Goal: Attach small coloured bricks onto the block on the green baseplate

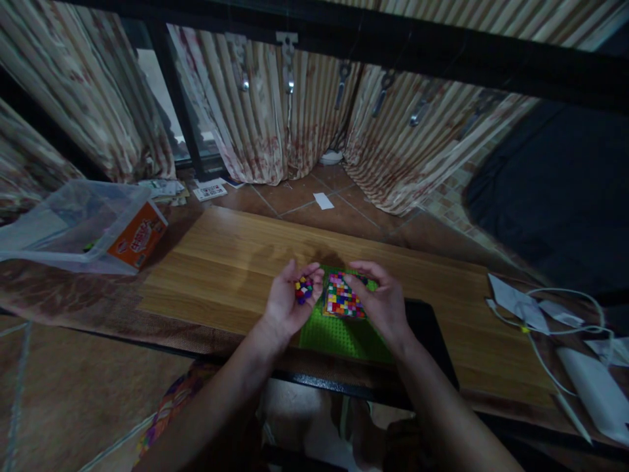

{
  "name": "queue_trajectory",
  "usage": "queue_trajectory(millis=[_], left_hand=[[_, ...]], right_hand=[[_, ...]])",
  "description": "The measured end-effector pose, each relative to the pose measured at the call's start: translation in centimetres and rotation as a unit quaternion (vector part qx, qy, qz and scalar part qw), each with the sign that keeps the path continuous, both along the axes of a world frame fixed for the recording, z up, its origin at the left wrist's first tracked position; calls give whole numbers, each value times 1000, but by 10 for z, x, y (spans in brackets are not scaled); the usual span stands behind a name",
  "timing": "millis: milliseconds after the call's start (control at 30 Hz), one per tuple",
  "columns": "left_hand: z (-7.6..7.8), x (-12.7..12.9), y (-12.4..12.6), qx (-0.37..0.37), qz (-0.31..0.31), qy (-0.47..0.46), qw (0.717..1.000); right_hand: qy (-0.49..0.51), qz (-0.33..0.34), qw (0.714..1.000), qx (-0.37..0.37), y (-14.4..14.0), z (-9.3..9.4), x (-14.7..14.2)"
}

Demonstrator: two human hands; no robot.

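Note:
My left hand [289, 298] is turned palm up and cupped, with several small loose building bricks [303, 289] of mixed colours lying in it. Just to its right, a green studded baseplate [339, 335] lies on the wooden board. On the plate stands a rectangular block of multicoloured bricks [341, 295], its top a patchwork of pink, white, red, yellow and other colours. My right hand [382, 298] is curled over the right side of this block, thumb against its top. Whether a brick sits between thumb and fingers is hidden.
A clear plastic bin [73, 226] with an orange label stands at the left. A dark flat object [427, 334] lies partly under my right forearm. White cables [553, 332], papers [515, 301] and a white box-like device [592, 393] are at the right. Curtains [314, 111] hang behind.

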State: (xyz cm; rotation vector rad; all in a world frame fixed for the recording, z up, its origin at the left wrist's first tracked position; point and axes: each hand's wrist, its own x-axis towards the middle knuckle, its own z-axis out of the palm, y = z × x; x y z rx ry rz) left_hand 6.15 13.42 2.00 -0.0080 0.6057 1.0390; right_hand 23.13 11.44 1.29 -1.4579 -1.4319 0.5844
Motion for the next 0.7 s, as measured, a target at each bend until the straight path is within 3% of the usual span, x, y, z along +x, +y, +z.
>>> queue_trajectory(millis=[133, 267, 500, 700], left_hand=[[4, 3, -2, -2, 16, -4, 1000], [6, 5, -5, 28, -6, -7, 1000], [6, 10, -11, 74, -41, -7, 996], [5, 10, -9, 55, -26, 0, 998]], right_hand=[[-95, 83, 990, 57, -17, 23, -17], [-107, 166, 980, 36, -25, 28, -30], [-139, 147, 979, 16, -26, 13, -41], [-103, 151, 983, -16, -26, 21, -35]])
